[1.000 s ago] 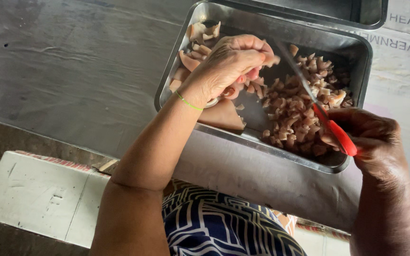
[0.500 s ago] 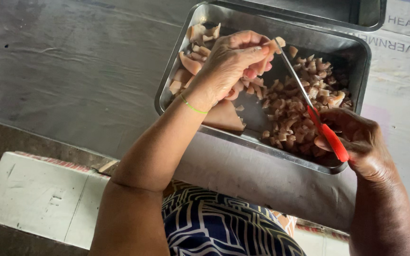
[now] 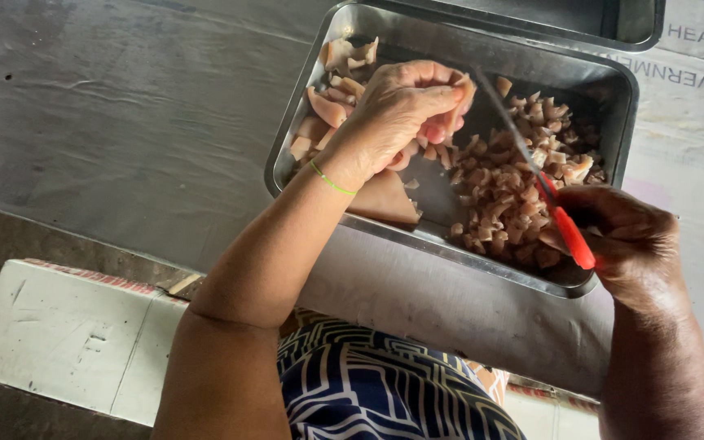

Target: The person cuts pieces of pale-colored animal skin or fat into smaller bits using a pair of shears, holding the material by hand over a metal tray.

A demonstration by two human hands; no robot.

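Steel tray (image 3: 458, 244); two hands; one knife (image 3: 531, 167).

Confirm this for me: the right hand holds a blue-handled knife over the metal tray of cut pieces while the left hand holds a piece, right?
Not quite: in the head view the knife has a red handle, not blue. The rest holds: the right hand grips it over the metal tray of cut pieces, and the left hand holds a piece.

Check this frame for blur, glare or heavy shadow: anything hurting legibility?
Head view: knife blade smeared by motion blur, its red handle sharper; left hand and meat pieces reasonably crisp; soft even daylight, mild sheen on metal tray rim, no harsh glare; right hand dark, detail muted.
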